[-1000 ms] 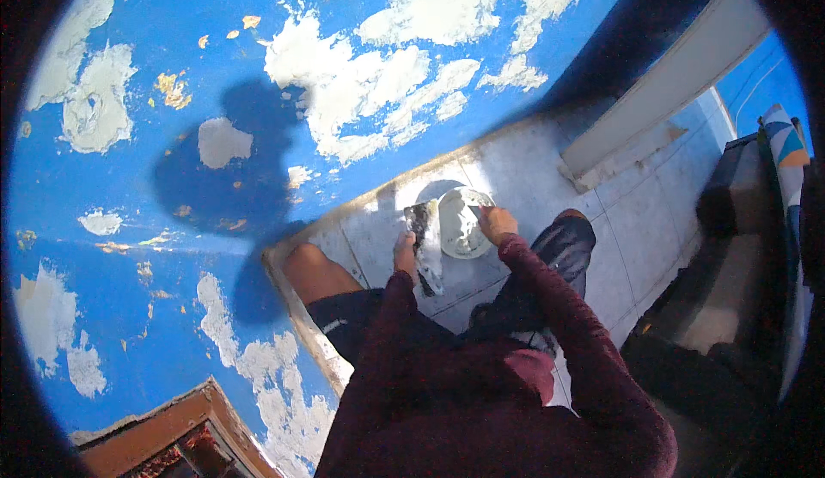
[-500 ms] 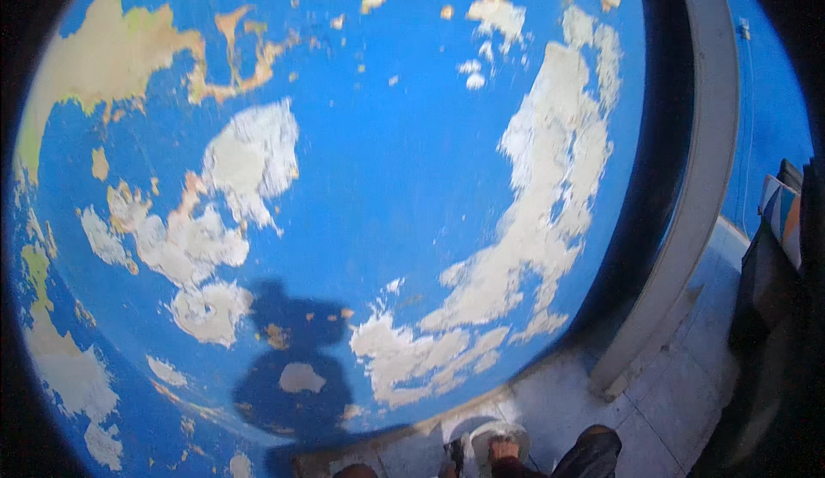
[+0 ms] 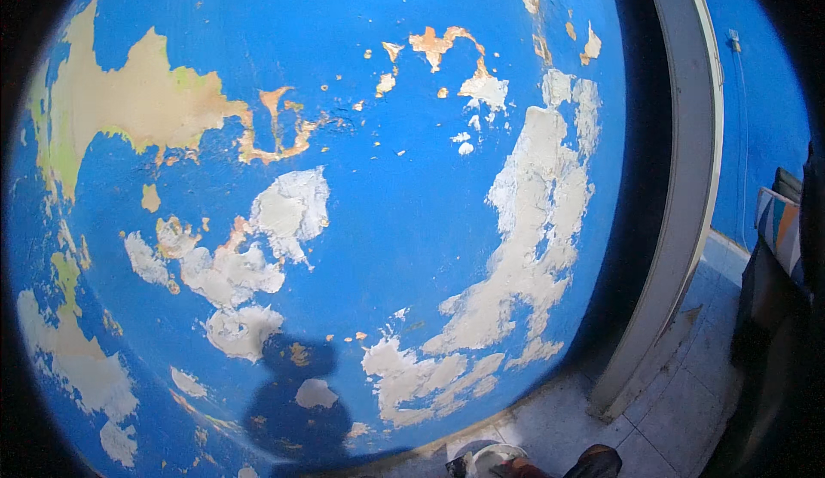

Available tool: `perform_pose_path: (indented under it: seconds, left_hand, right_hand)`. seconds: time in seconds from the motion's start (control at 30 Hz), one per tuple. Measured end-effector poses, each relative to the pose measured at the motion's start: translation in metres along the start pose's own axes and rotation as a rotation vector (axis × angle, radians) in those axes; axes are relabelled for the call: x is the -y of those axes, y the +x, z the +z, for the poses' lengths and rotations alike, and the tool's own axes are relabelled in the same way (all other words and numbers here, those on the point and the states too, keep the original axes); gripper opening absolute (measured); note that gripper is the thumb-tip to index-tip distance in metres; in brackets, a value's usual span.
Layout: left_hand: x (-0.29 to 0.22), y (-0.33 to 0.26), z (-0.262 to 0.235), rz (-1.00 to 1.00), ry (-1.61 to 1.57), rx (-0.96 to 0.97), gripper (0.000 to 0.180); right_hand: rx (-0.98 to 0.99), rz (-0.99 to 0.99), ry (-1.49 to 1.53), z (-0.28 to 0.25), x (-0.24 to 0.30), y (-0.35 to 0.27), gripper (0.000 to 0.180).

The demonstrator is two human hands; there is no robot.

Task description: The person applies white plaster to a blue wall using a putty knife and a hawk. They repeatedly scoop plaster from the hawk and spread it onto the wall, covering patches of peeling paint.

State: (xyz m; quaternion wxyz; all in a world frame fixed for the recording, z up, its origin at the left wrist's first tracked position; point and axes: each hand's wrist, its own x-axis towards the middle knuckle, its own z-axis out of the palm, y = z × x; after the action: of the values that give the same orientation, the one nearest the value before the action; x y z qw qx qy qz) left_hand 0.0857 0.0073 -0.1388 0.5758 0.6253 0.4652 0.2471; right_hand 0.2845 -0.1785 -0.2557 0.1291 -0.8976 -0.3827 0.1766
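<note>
A blue wall [image 3: 404, 229] fills most of the view, with peeled beige areas and rough patches of whitish filler [image 3: 533, 194]. A white round container [image 3: 496, 454], probably a tub, shows at the lower edge, near the foot of the wall. Something dark [image 3: 457, 463] sits at its left side, too cut off to name. What looks like a small part of my right hand [image 3: 526, 468] reaches to the container's right side; its fingers cannot be made out. My left hand does not show.
A grey door frame [image 3: 679, 177] stands right of the wall beside a dark gap. Pale floor tiles [image 3: 653, 409] lie below. At the far right are dark furniture [image 3: 769, 323] and a striped panel [image 3: 778, 225]. A dark-clothed knee [image 3: 597, 461] shows at the lower edge.
My view has tilted up and slightly left, so the wall patches sit lower in the picture. The container and the hand by it have sunk toward the lower edge and show less.
</note>
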Motion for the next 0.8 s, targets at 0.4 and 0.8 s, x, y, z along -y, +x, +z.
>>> perform_pose_path:
  seconds: [0.4, 0.8]
  left_hand:
    - [-0.079, -0.035, 0.000, 0.583, 0.266, 0.177, 0.035]
    - [-0.376, -0.100, -0.025, 0.183, -0.872, 0.384, 0.021]
  right_hand:
    - [-0.394, -0.309, 0.575, -0.297, 0.039, -0.059, 0.053]
    - [-0.523, -0.746, 1.086, -0.472, 0.191, -0.142, 0.029]
